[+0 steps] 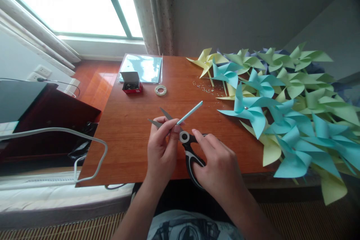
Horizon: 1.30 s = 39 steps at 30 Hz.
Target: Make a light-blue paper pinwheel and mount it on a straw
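Observation:
My left hand [163, 146] pinches a thin, pale blue rolled paper stick [191, 112] close to its lower end. The stick slants up to the right over the table. In my right hand [216, 157] is a pair of scissors [185, 137] with black and grey handles. Their blades are spread apart and point up to the left, passing by the fingers of my left hand. Part of the blades is hidden by those fingers, so I cannot tell whether they touch the stick.
Many blue, yellow and green paper pinwheels [261, 112] are heaped along the right side of the wooden table [120, 138]. Toward the back left are an open red box [132, 87], a roll of tape [160, 90] and a plastic-wrapped paper pack [143, 68]. Tiny bits [206, 89] lie scattered near the pinwheels.

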Each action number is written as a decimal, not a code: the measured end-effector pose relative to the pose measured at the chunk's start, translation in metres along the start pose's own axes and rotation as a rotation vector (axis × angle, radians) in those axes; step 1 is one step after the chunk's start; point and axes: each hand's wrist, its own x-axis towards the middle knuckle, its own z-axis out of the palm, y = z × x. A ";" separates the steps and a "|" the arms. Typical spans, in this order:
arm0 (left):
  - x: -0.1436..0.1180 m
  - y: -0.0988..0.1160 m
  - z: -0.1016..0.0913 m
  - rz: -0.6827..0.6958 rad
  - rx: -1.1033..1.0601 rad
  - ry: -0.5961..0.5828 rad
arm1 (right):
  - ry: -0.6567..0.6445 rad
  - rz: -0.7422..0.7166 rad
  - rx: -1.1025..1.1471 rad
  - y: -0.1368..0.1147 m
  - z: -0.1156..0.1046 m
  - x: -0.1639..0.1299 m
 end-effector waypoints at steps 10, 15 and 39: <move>0.000 -0.003 -0.002 -0.035 -0.042 -0.020 | 0.003 0.008 0.012 -0.001 0.002 -0.001; 0.002 0.000 -0.005 -0.023 -0.083 -0.083 | -0.018 0.025 0.032 -0.001 -0.001 0.000; 0.006 0.004 0.002 0.022 -0.035 -0.090 | 0.006 -0.011 0.018 -0.001 0.006 0.002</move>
